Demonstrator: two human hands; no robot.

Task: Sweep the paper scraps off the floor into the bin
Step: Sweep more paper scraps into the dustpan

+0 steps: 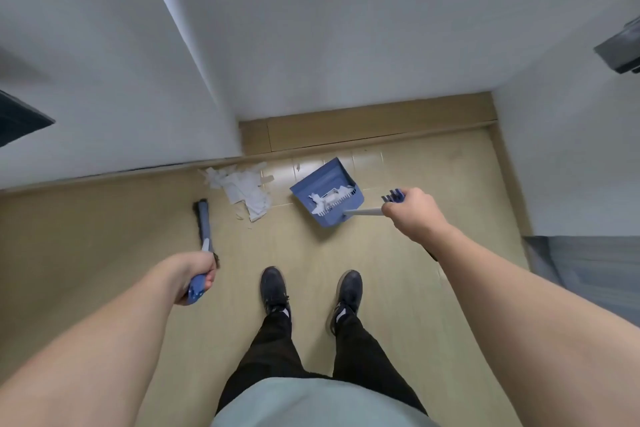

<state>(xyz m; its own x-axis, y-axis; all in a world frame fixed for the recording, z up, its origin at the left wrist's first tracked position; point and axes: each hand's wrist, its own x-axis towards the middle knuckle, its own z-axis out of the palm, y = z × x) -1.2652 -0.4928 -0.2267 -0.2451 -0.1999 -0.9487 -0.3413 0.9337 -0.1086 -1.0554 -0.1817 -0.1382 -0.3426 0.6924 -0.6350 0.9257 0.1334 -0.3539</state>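
A pile of white paper scraps [242,189] lies on the beige floor against the wall's foot. To its left is a blue broom [204,222], bristles down on the floor, held by its handle in my left hand [199,279]. To the right of the pile a blue dustpan [327,192] rests on the floor with a few paper scraps [325,201] inside it. My right hand [412,213] grips the top of its white upright handle. No bin is in view.
White walls close in ahead, left and right, with a wooden skirting [363,126] along the far one. My two dark shoes [308,291] stand on the tiled floor behind the pile. A grey mat or step [588,263] lies at the right.
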